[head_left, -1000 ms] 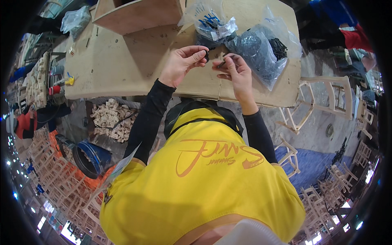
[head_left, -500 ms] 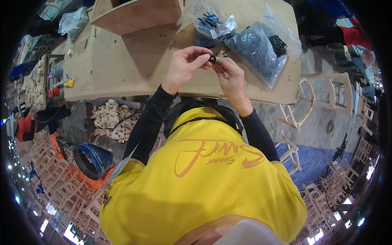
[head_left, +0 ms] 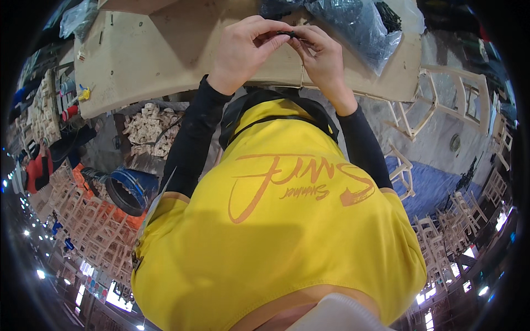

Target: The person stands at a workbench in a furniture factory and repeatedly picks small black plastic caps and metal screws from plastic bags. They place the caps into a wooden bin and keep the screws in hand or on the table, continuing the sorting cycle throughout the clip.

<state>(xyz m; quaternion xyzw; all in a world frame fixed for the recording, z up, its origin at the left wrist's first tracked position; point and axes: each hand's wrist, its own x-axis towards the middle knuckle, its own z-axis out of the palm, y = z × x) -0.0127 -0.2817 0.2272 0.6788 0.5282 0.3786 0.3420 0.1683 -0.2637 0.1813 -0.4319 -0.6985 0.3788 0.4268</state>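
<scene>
Black piece [head_left: 287, 34] is sitting between the left hand [head_left: 241, 51] and the right hand [head_left: 326, 58], over the table [head_left: 132, 60] — each grip is clamping it between thumb and finger. Beyond, a clear plastic bag [head_left: 359, 32] of dark parts [head_left: 388, 16] is lying on the table, and a pale wooden chair [head_left: 485, 105] is standing past its right edge.

My view has tipped, so the wooden box [head_left: 137, 5] and plastic bags [head_left: 358, 28] run farther past the top edge. The left hand [head_left: 241, 54] and right hand [head_left: 324, 58], apart a second ago, now meet at a small black part [head_left: 287, 34], seen thinner than before.
</scene>
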